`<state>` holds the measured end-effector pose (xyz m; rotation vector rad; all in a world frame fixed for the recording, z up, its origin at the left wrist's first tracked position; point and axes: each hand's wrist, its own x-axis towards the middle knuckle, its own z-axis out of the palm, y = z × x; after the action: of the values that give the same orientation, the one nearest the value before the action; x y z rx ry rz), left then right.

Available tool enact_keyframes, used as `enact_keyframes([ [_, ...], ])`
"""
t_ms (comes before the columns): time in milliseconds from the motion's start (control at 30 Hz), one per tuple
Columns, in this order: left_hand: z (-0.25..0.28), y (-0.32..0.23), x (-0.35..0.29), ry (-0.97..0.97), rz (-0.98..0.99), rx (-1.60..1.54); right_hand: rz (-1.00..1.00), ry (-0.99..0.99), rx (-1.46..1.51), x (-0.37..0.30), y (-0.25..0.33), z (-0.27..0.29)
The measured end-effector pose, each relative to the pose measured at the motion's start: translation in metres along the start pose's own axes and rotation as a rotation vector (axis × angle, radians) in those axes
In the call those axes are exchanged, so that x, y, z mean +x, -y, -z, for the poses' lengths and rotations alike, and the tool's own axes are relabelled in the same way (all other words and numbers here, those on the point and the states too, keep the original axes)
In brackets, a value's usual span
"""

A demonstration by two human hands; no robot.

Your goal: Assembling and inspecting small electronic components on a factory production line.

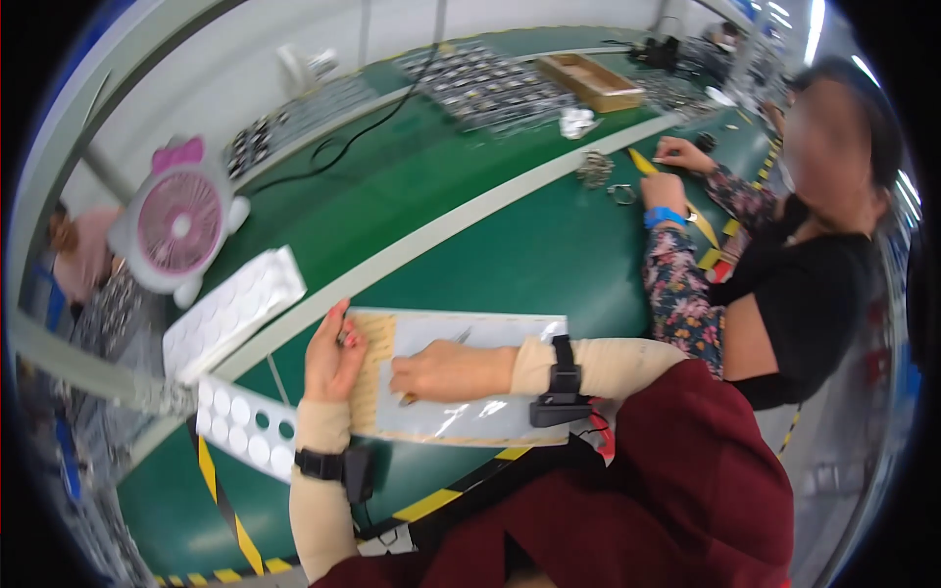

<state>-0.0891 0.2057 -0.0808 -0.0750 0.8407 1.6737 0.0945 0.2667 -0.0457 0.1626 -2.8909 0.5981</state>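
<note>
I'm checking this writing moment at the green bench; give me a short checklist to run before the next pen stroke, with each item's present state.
1. Left hand steadies the sheet's left edge: ok.
2. Right hand holds the pen over the sheet in its clear sleeve: ok.
3. Sheet lies flat on the green table: ok.
4. Pen tip touches the paper: cannot tell.
5. White trays of round discs lie apart from the sheet: ok.
6. Co-worker's hands stay away from the sheet: ok.

Green table (470, 265) open ahead of hands; white sticker sheets (230, 314) block left, co-worker's arm (676, 284) right.
</note>
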Motion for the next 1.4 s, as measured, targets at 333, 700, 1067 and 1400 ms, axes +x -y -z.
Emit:
enact_keyframes([
  [333,-0.029,0.004,-0.001,-0.017,-0.006,-0.011,0.106,-0.075,-0.091,-0.021,-0.008,0.022],
  [700,-0.045,0.009,-0.013,0.164,0.017,0.132,-0.055,-0.578,-0.054,0.024,-0.034,0.045],
  [1067,-0.044,0.013,-0.006,0.275,-0.032,0.177,-0.076,-0.598,-0.068,0.032,-0.064,0.036],
  [1400,-0.038,0.012,0.000,0.214,-0.094,0.147,-0.201,-0.499,0.383,0.029,-0.058,0.046],
])
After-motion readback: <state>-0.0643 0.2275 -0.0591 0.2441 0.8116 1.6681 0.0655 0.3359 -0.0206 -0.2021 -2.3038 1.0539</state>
